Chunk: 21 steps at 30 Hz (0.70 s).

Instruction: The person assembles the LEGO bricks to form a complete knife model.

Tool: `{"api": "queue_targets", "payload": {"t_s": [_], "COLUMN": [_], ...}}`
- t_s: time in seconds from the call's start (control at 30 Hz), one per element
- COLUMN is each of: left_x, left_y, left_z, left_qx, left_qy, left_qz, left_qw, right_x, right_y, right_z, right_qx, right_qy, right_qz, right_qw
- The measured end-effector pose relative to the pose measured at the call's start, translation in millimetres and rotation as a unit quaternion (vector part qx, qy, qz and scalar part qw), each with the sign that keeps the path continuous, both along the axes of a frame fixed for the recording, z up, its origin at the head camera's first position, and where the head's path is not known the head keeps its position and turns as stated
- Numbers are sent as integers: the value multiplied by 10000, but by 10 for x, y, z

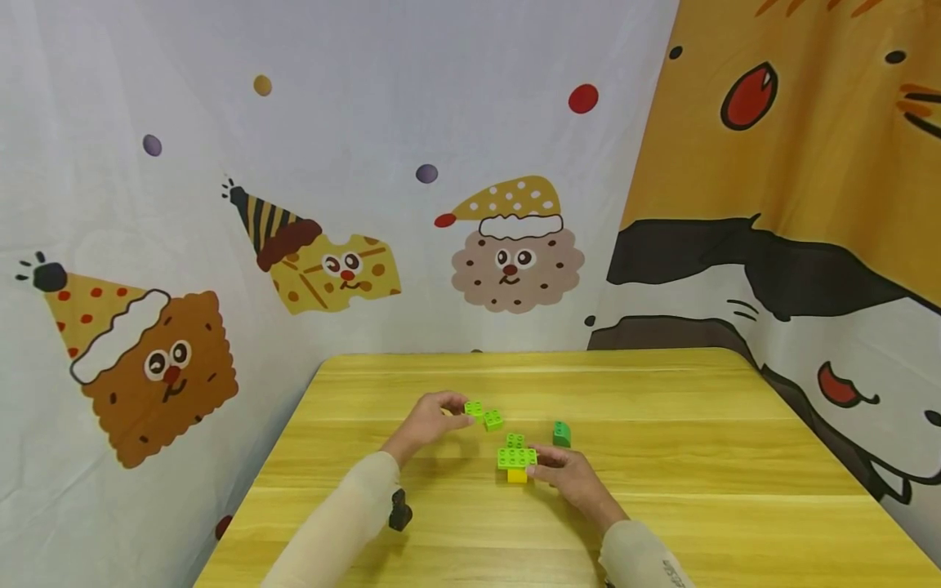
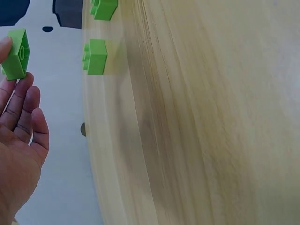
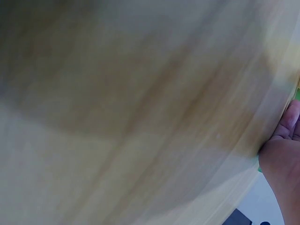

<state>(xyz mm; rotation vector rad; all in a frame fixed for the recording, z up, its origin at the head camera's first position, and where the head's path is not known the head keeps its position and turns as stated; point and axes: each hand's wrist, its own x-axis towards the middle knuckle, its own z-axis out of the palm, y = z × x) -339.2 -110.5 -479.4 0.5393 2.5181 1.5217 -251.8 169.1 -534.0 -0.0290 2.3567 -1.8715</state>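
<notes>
My left hand [image 1: 432,421] pinches a lime-green toy building brick [image 1: 474,410] between thumb and fingers. The left wrist view shows that brick's hollow underside [image 2: 19,54], raised off the table. Just right of it lies a second small lime brick [image 1: 492,420]. With thumb and fingers my right hand [image 1: 573,480] grips the right end of a longer lime brick [image 1: 512,459], which sits over a yellow brick [image 1: 518,476]. Another small lime brick [image 1: 515,440] is right behind this stack. The right wrist view catches only part of the right hand [image 3: 286,150] at its edge.
A dark green brick with a rounded side [image 1: 562,434] stands beyond the right hand. All of this is on a wood-grain table [image 1: 353,392]. Behind its far edge hangs a cloth printed with cartoon figures [image 1: 515,269]. A black device [image 1: 400,511] is at the left sleeve.
</notes>
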Motion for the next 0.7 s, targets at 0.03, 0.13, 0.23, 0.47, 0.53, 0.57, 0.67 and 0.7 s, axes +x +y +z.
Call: {"api": "queue_targets", "payload": {"t_s": [0.03,0.13,0.23,0.47,0.53,0.57,0.67,0.7], "left_x": [4,13,25,49,57,62,82,91], "left_y": [10,41,75,143,162,172,202,212], "left_z": [2,15,30,54,57,58,62,64], "left_qx": [-4,-26,-34,26,32,17,3,1], "left_qy": [8,49,75,107,124,144,156,169], "left_qz": [-16,-79,-123,-210,-241,-258,-316,-342], "left_qw": [10000,10000,9999,9997,9996,9996,9994,9993], "right_x": [1,0,3,3,2,2,4,3], "right_y": [0,1,0,-7,-5,-5,-2,-1], "right_z": [0,-2,7,22,19,22,15,10], "right_qx": [-18,-41,-23,82,86,75,57,53], "right_qy": [7,4,-15,-50,-52,-58,-24,-7], "right_qz": [0,35,41,-30,-12,-11,-2,11], "right_qw": [10000,10000,10000,9999,9999,10000,10000,10000]}}
